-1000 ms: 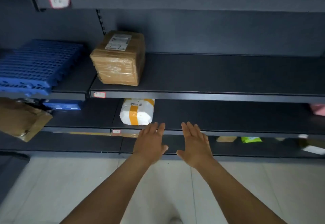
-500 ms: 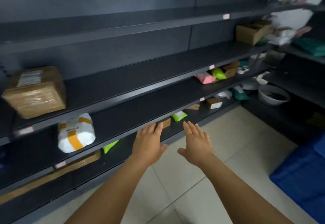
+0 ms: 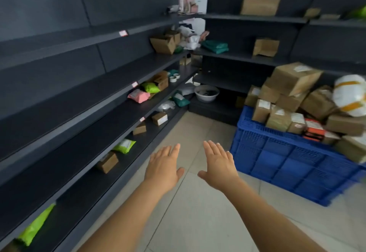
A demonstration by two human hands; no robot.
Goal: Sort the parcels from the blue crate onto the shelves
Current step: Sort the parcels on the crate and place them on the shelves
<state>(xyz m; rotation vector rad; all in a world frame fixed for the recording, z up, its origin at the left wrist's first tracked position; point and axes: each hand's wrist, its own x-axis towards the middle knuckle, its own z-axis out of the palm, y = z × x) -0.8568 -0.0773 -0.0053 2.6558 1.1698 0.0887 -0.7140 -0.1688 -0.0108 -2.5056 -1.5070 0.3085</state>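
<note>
The blue crate [image 3: 281,158] stands on the floor at the right, heaped with several brown cardboard parcels [image 3: 293,77] and a white bag with orange stripes [image 3: 350,95]. Dark shelves [image 3: 83,101] run along the left wall and hold a pink packet [image 3: 138,95], green packets [image 3: 150,87] and small boxes [image 3: 108,161]. My left hand [image 3: 163,165] and my right hand [image 3: 218,163] are held out side by side over the floor, palms down, fingers straight, holding nothing. Both are left of the crate.
More dark shelves [image 3: 247,19] at the back right carry cardboard boxes [image 3: 265,47] and a green bundle [image 3: 215,47]. A white basin [image 3: 207,93] sits on the low corner shelf. Pale tiled floor [image 3: 198,222] lies between the shelves and the crate.
The view has swung right, away from the shelf with the taped brown box and white striped bag. The blue crate has come fully into sight. Both hands stay open and empty.
</note>
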